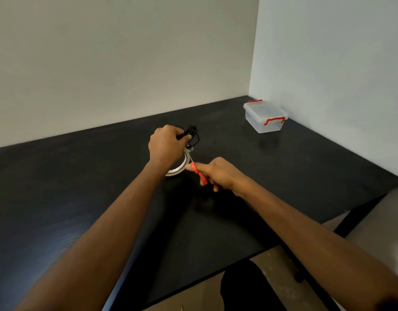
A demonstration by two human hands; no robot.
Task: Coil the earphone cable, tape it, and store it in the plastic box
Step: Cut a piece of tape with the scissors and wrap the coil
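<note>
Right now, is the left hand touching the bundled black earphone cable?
Touching. The head view shows the left hand closed around the coiled earphone cable, its fingers pinching the strands, with loops sticking out beyond them.

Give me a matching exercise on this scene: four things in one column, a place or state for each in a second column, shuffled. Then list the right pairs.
Things:
1. earphone cable
2. scissors
3. plastic box
4. tape roll

Places or states:
A. lid on, at the far right corner of the table
B. bunched up in the left hand
C. on the table between the two hands
D. orange handles gripped by the right hand

Pairs: 1-B, 2-D, 3-A, 4-C
</note>
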